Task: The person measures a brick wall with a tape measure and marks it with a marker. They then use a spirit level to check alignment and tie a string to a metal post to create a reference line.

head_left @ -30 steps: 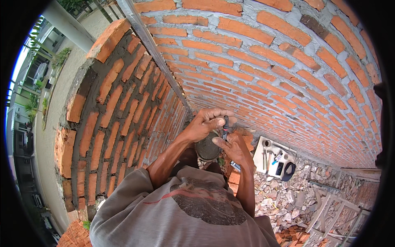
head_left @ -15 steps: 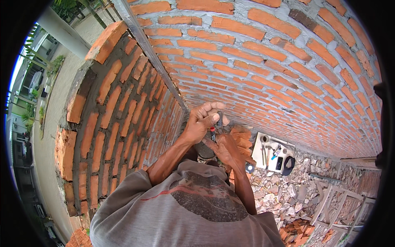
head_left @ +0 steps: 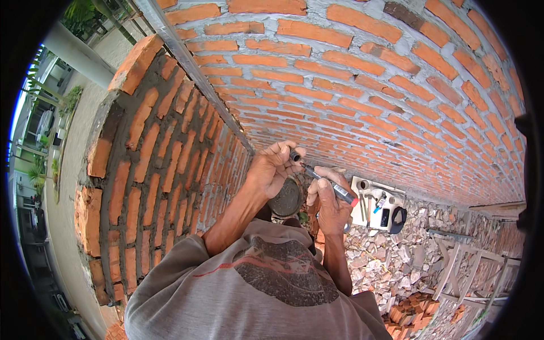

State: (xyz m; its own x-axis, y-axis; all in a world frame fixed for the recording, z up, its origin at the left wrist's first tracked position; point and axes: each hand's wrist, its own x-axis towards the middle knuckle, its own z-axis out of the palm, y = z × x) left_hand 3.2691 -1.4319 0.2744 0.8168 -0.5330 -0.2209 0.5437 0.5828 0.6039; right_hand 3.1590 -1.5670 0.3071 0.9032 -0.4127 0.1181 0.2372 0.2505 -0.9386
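Note:
In front of my chest, my left hand (head_left: 273, 165) pinches a short dark hollow cylinder (head_left: 294, 155) between thumb and fingers, its round opening showing. My right hand (head_left: 331, 199) is closed around a slim, marker-like tube (head_left: 335, 187) with a dark, printed body and a red end. That red end points away to the lower right. Its thin dark tip is directed toward the cylinder; a small gap seems to lie between them, though contact is hard to judge. Below the hands stands a round container (head_left: 285, 198) with grey stuff inside.
A tall brick wall (head_left: 362, 68) rises ahead, meeting a second brick wall (head_left: 153, 170) on the left. A straight metal bar (head_left: 195, 71) runs along their corner. At right, a white board (head_left: 358, 214) carries hand tools and a black strap-like ring (head_left: 398, 220). Rubble (head_left: 391, 258) and a wooden frame (head_left: 462, 277) lie beyond.
My right hand has moved right and turned the tube, so its red end now points away from the cylinder. The cylinder has tilted, showing its opening. The round container is more exposed.

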